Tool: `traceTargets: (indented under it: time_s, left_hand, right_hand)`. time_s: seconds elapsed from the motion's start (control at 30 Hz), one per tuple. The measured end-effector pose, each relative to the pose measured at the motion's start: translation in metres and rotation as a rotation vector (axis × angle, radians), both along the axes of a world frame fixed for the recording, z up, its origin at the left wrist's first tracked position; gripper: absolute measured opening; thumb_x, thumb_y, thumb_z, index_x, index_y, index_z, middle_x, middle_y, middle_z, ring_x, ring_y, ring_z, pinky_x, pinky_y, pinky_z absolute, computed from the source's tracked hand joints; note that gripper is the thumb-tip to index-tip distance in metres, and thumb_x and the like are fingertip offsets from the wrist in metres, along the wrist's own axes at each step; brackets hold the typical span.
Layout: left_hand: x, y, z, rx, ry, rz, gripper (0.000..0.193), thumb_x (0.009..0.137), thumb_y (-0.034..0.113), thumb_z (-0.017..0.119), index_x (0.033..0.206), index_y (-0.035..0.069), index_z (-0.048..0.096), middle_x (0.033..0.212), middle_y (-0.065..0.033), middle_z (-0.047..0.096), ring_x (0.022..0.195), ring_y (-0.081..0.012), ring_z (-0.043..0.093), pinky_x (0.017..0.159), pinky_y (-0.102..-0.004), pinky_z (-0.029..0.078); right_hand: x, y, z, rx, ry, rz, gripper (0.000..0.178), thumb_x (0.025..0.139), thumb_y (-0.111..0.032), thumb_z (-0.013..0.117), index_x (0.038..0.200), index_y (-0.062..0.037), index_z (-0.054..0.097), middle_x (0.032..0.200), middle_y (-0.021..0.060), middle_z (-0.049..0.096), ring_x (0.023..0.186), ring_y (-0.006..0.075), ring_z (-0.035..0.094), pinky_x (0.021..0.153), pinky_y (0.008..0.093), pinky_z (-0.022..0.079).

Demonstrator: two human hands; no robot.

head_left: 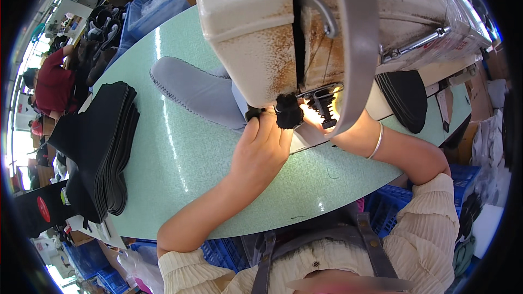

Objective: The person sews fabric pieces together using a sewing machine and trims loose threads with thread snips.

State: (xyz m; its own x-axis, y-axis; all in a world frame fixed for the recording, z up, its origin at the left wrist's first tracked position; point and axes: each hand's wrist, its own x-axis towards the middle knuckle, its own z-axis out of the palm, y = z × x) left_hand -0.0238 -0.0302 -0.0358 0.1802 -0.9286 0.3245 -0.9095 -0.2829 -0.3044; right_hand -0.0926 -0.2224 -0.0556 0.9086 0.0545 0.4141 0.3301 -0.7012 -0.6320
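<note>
The worn cream sewing machine (248, 60) stands over the pale green table. From under its head runs a grey shoe-shaped fabric piece (199, 90) with dark zigzag stitching along its edge. My left hand (264, 144) is closed beneath the head, its fingers bent at the near end of the fabric. What the fingertips pinch is hidden by the head and a black fuzzy round part (289, 111). My right hand (351, 136) reaches in beside the lit needle area. The machine's curved grey bar and black spring parts cover most of its fingers.
A stack of black cut pieces (103, 147) lies on the left of the green table (180, 185). Black sole-shaped pieces (406, 100) are piled right of the machine. Blue crates (384, 207) stand below the table edge. A person in dark red (54, 84) works at the far left.
</note>
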Motion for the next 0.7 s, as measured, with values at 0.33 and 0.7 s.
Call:
traceTargets:
  time_s: [0.33, 0.7]
  left_hand:
    - [-0.001, 0.001, 0.004, 0.027, -0.03, 0.0, 0.03, 0.073, 0.012, 0.058, 0.099, -0.002, 0.061, 0.102, -0.0168, 0.062, 0.088, -0.0192, 0.059, 0.073, -0.0299, 0.048]
    - [-0.002, 0.0, 0.002, -0.007, -0.095, -0.037, 0.009, 0.072, 0.012, 0.056, 0.077, 0.005, 0.057, 0.086, -0.0139, 0.063, 0.099, -0.0247, 0.056, 0.082, -0.0307, 0.04]
  right_hand:
    - [0.002, -0.002, -0.008, -0.081, -0.069, -0.004, 0.023, 0.072, -0.009, 0.066, 0.094, -0.003, 0.063, 0.091, 0.0092, 0.064, 0.089, 0.0267, 0.063, 0.076, 0.0379, 0.051]
    - [0.007, -0.011, -0.029, -0.194, -0.183, 0.132, 0.026, 0.068, -0.008, 0.064, 0.094, -0.0046, 0.062, 0.088, 0.0069, 0.062, 0.086, 0.0254, 0.063, 0.076, 0.0364, 0.051]
